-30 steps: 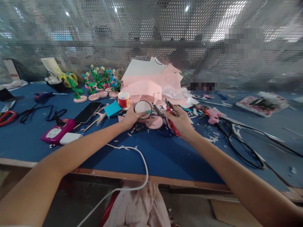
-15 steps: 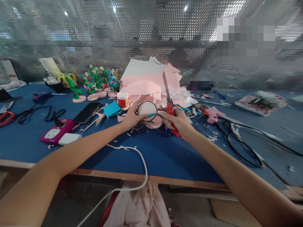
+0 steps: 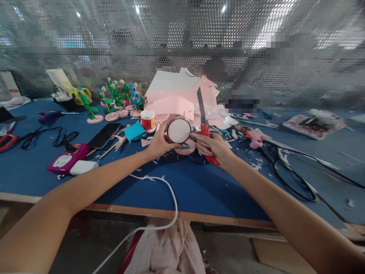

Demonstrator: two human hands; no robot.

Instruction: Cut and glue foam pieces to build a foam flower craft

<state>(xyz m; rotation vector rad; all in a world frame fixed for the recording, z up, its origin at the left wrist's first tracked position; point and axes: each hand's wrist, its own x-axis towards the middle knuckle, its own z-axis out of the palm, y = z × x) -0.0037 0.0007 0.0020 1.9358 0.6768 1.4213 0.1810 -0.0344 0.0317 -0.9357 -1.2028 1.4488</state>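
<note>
My left hand (image 3: 159, 141) is closed around a round white disc with a dark rim (image 3: 178, 130), held up above the blue table (image 3: 182, 182). My right hand (image 3: 214, 147) grips red-handled scissors (image 3: 203, 121), blades pointing up, right next to the disc. Under the hands a pink foam disc (image 3: 186, 149) lies on the table among small white scraps.
Behind the hands lies a heap of pink and white foam sheets (image 3: 182, 97). A small red-and-white jar (image 3: 148, 121), a blue card (image 3: 134, 131), a phone (image 3: 104, 135), green paper plants on pink bases (image 3: 114, 99) and a magenta device (image 3: 66, 163) stand left. A pink glue gun (image 3: 256, 139) and black cables (image 3: 291, 171) lie right.
The scissors swung from lying low and sideways to blades pointing up. My left hand lifted the white disc slightly and brought it closer to the scissors.
</note>
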